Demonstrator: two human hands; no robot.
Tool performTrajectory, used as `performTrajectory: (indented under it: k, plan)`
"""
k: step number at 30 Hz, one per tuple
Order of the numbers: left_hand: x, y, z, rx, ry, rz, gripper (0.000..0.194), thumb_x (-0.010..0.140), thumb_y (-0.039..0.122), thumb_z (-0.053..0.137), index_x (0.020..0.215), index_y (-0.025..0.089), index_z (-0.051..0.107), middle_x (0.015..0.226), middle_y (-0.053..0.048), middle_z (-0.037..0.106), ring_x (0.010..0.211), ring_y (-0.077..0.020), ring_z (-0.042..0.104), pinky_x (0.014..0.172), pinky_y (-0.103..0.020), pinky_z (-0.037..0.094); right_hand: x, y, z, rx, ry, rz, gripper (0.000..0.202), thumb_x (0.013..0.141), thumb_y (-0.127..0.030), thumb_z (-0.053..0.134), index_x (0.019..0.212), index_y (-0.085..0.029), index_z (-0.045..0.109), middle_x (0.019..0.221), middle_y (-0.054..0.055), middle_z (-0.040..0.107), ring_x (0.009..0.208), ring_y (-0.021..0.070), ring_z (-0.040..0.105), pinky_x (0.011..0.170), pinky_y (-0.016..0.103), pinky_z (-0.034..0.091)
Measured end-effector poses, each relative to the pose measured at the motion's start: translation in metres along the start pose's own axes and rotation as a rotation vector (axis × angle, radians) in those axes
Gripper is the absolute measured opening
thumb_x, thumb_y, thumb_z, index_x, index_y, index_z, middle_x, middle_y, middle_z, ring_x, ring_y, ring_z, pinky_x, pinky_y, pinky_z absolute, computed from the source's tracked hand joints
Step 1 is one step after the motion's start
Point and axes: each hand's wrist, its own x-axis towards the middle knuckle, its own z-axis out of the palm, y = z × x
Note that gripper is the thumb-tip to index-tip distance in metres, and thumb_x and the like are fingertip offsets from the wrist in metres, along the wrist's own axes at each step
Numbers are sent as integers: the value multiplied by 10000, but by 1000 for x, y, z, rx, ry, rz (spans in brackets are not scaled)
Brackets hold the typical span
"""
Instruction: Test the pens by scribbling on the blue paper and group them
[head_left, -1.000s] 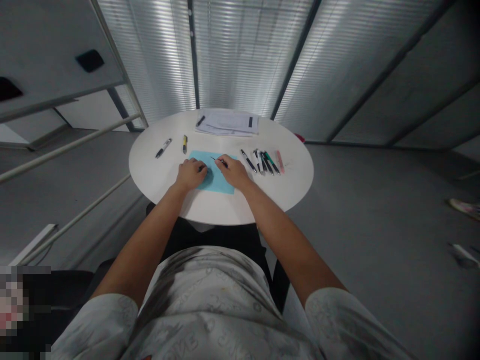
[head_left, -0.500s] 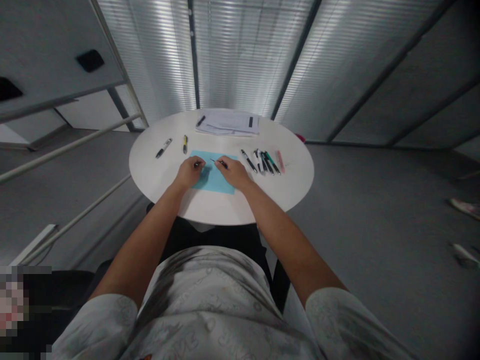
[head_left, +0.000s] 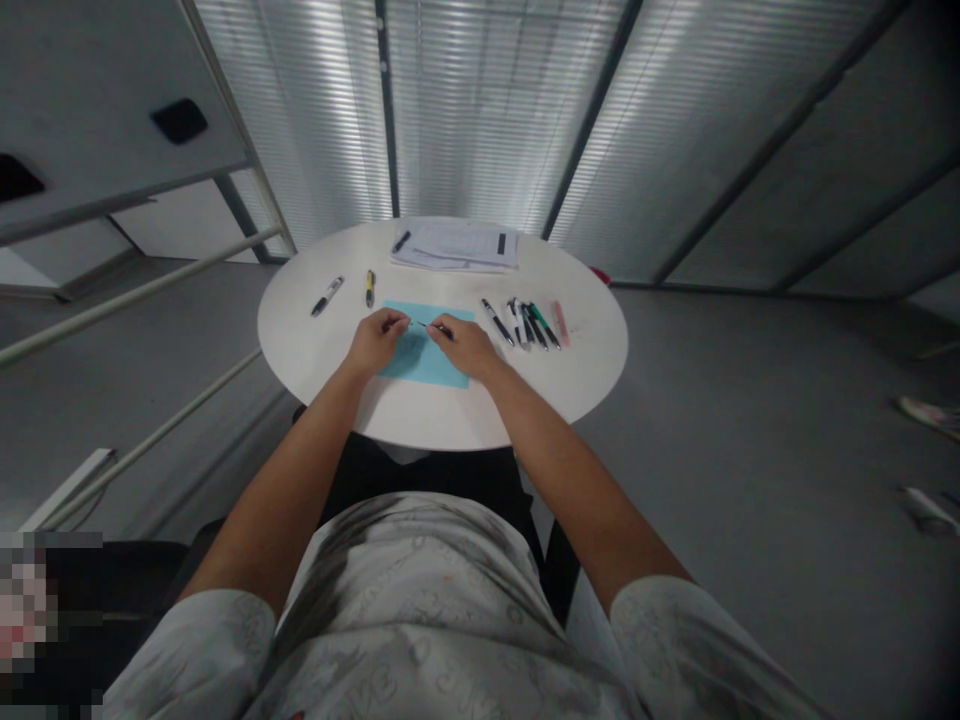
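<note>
Over a light blue sheet of paper (head_left: 431, 362), my left hand (head_left: 377, 340) and my right hand (head_left: 466, 347) face each other, a small gap between their fingertips. Closed in my right hand is a dark pen (head_left: 445, 331), and a thin dark refill-like tip pokes out of it toward the left. The fingers of my left hand are pinched together around something small and dark, mostly hidden, possibly a pen part. The blue sheet lies flat on the white oval table (head_left: 435, 420), partly covered by both hands.
Several pens (head_left: 529, 325) lie right of the sheet, beside a pink pen-like item (head_left: 560, 322). Left are a black-and-white pen (head_left: 328, 296) and a yellow-and-black pen (head_left: 370, 288). A stack of papers (head_left: 454, 248) lies at the back. A metal rail (head_left: 150, 290) runs along the left.
My left fingertips have moved slightly up and closer to the thin tip in my right hand. The right hand has shifted a little left. The pens and papers on the table have stayed put.
</note>
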Motion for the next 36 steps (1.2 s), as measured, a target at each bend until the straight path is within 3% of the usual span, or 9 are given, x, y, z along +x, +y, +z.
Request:
performTrajectory:
  k: [6, 11, 36]
  plan:
    - [1, -6, 1, -76, -19, -6, 153, 799, 286, 662, 888, 172, 712, 894, -76, 754, 812, -195, 662, 812, -350, 520, -2, -2, -4, 58, -20, -25, 360, 1054, -439, 502, 1327, -328, 709, 1146, 17, 789, 930, 195, 706, 872, 323, 504]
    - [2, -9, 4, -184, -45, -13, 160, 807, 292, 645, 903, 171, 689, 912, -89, 775, 858, -201, 707, 841, -356, 540, -2, 0, -3, 114, -52, -107, 368, 1076, -406, 473, 1342, -351, 722, 1289, 0, 760, 948, 176, 718, 943, 327, 517]
    - [0, 1, 2, -291, -50, -20, 160, 814, 312, 678, 871, 163, 690, 882, -87, 785, 718, -150, 635, 687, -298, 482, 0, 5, -1, 107, -49, -100, 371, 1075, -365, 486, 1379, -388, 697, 1329, -9, 746, 1059, 179, 732, 1035, 366, 514]
